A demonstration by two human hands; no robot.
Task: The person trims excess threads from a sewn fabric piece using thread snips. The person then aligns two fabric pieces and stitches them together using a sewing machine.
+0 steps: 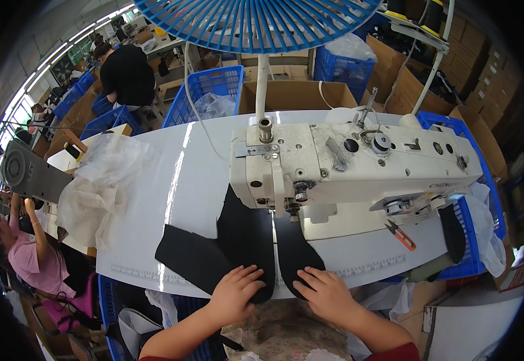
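Observation:
Black fabric pieces (245, 231) lie flat on the white sewing table (147, 204), in front of and partly under the head of a white sewing machine (334, 159). My left hand (237, 295) rests on the left-hand fabric with its fingers stretched out. On the narrower black piece (293, 249) to the right lies my right hand (325, 292), its fingers spread along the near right edge. A thin pale gap runs between the two pieces toward the needle area. The needle tip itself is hidden behind the machine head. Orange-handled thread snips (401, 234) lie right of my right hand.
A blue round fan guard (256, 24) hangs over the table. Crumpled clear plastic (96, 192) covers the table's left end. Blue crates (214, 84) and cardboard boxes (298, 94) stand behind. Two people, one in pink (36, 259) and one in black (126, 75), sit to the left.

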